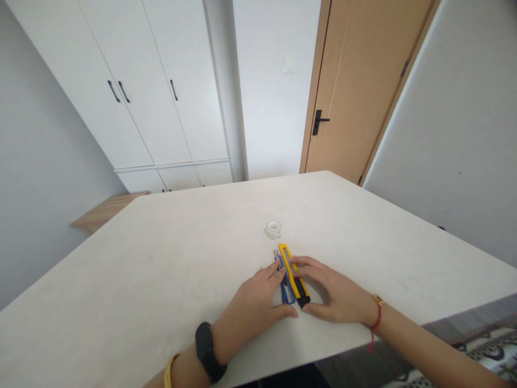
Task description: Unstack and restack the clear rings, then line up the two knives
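Yellow utility knife (294, 276) lies on the white worktop (121, 280), nearer its front edge than its back corner, long axis slanted with the far end up and left, near end down and right toward you. Blue tool (286, 280) sits just beside it on its left, running nearly the same way; can't tell exactly what it is, since your fingers and the knife hide part of it. Your right hand (335, 291) is the nearer one to the knife, fingers on its right side, thumb by its near black end. Your left hand (250, 312) is nearest the blue tool, fingertips on its upper part, thumb reaching under its near end. Hands are apart but only just, both closed around the pair; can't tell if either grip is firm or whether anything is lifted. Clear tape roll (273, 229) stands just past the knife's far end. Black watch (207, 351) on your left wrist, red string (376, 323) on your right.
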Action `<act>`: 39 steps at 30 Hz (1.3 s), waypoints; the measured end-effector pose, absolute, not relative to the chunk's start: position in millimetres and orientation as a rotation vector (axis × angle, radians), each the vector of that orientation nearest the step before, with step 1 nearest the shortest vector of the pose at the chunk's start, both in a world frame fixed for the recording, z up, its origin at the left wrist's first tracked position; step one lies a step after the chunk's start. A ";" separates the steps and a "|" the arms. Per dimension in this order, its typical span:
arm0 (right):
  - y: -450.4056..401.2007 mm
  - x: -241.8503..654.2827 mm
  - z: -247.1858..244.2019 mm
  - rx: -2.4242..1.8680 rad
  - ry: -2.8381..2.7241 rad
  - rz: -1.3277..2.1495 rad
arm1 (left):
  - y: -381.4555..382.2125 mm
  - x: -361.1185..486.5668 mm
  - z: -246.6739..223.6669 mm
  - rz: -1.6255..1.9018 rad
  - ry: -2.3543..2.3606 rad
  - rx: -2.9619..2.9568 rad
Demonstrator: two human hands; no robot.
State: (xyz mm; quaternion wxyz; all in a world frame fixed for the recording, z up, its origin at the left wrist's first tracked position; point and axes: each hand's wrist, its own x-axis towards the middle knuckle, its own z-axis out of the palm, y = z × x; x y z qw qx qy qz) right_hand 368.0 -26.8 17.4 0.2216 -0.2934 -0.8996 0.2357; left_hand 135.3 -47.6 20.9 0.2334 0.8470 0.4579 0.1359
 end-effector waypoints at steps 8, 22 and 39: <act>-18.9 374.3 18.0 -0.953 -2.253 0.658 | -45.0 121.4 28.1 0.422 1.330 2.291; 108.8 317.0 15.7 -1.194 -1.913 0.958 | 11.7 2.3 37.2 1.105 1.860 2.232; 105.3 316.3 -7.7 -1.143 -1.907 0.896 | -2.5 -7.4 17.2 1.169 1.885 2.112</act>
